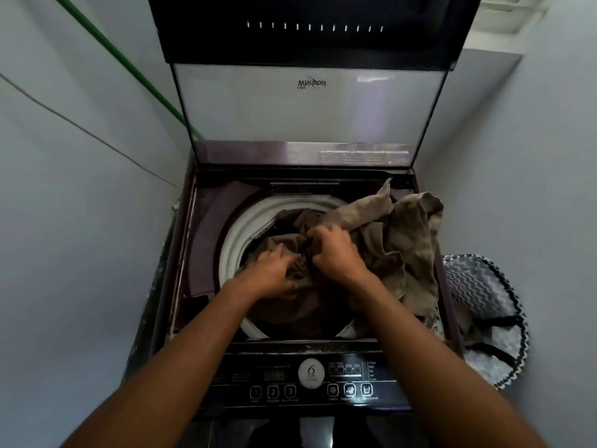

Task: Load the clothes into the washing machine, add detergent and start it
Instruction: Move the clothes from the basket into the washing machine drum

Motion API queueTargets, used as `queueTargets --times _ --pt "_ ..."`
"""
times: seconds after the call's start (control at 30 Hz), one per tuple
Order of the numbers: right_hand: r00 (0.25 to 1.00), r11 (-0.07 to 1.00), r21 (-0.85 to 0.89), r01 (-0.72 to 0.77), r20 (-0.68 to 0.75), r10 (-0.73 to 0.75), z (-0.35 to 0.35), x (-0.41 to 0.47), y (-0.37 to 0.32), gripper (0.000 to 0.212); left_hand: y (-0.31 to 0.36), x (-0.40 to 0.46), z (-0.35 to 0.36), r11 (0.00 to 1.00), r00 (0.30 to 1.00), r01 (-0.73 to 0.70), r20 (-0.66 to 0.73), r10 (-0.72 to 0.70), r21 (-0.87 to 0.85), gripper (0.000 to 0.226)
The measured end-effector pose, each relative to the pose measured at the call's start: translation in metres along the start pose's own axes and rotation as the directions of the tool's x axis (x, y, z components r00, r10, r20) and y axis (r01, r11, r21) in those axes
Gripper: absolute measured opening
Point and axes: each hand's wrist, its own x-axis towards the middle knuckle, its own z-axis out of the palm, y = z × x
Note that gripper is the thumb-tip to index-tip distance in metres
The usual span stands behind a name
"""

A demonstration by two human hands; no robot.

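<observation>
A top-loading washing machine [206, 240] stands in front of me with its lid [307, 105] raised upright. Inside the white drum rim [235, 234] lies a heap of brown clothes [397, 240]. Part of the cloth spills over the machine's right edge. My left hand [274, 270] presses down on the bunched fabric at the drum's centre. Right beside it, my right hand [336, 250] is closed around a fold of the same brown cloth. The control panel [310, 379] with its buttons runs along the near edge.
A laundry basket [484, 315] with a zigzag pattern stands on the floor to the machine's right. Walls close in on both sides. A green hose [119, 56] and a thin cable [80, 127] run along the left wall.
</observation>
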Motion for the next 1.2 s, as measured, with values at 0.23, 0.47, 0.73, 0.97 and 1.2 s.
queueTargets --times 0.23,0.47,0.73,0.97,1.2 --pt "0.830 0.862 -0.286 -0.419 -0.504 0.237 -0.009 -0.006 0.043 0.076 0.015 0.018 0.010 0.953 0.996 -0.049 -0.091 0.023 -0.299 0.067" --pt "0.926 0.954 -0.060 -0.294 -0.265 0.269 0.030 0.016 0.047 0.027 0.013 0.018 0.014 0.870 0.977 -0.099 -0.214 -0.008 -0.483 0.062" --pt "0.982 0.986 0.080 -0.144 0.139 0.132 0.061 0.037 0.012 0.058 -0.011 0.015 0.030 0.983 0.938 0.129 -0.307 -0.163 -0.128 0.053" --pt "0.919 0.984 -0.137 -0.111 0.363 0.154 0.103 0.067 0.027 0.069 -0.023 0.038 0.057 0.915 0.987 0.148 0.004 -0.158 -0.376 0.084" --pt "0.819 0.947 -0.288 -0.142 0.503 0.276 0.113 0.086 0.044 0.076 -0.037 0.056 0.061 0.949 0.988 0.140 0.098 -0.117 -0.281 0.083"
